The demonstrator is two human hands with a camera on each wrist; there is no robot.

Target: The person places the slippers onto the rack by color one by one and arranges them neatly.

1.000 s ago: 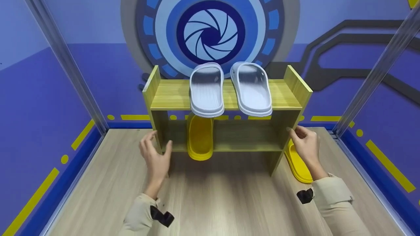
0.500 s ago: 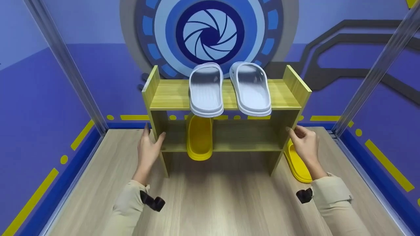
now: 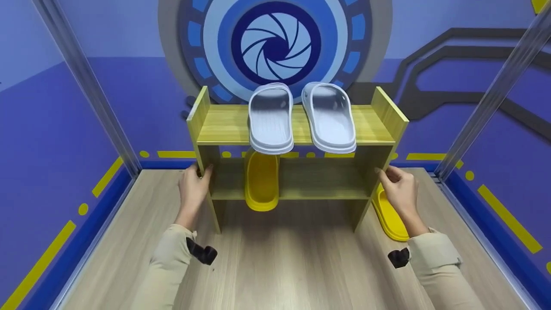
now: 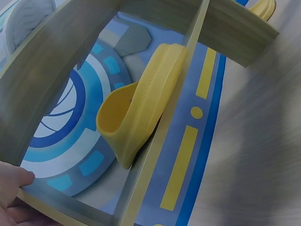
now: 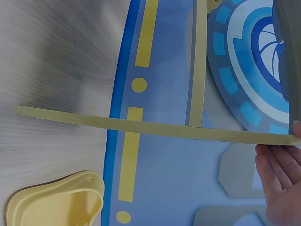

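Observation:
A light wooden shoe rack (image 3: 297,193) stands upright in the middle of the head view. My left hand (image 3: 192,188) grips its left side panel, thumb on the inner face and fingers outside. On the opposite panel, my right hand (image 3: 401,187) pinches the edge the same way. Two pale grey clogs, a left one (image 3: 271,120) and a right one (image 3: 330,118), sit side by side on the top shelf, heels jutting past the front. One yellow clog (image 3: 261,185) rests on the lower shelf, left of centre. Its mate, another yellow clog (image 3: 391,215), lies on the table beyond the right panel.
The wood-grain table (image 3: 284,271) spreads out in front of the rack. Behind stands a blue printed wall (image 3: 129,103). Metal posts rise at the two back corners, the left post (image 3: 92,94) and the right post (image 3: 490,94).
My left hand has moved left and slightly up to the rack's left panel, and its spread thumb and fingers have closed on the panel. The right hand, rack and clogs stay put.

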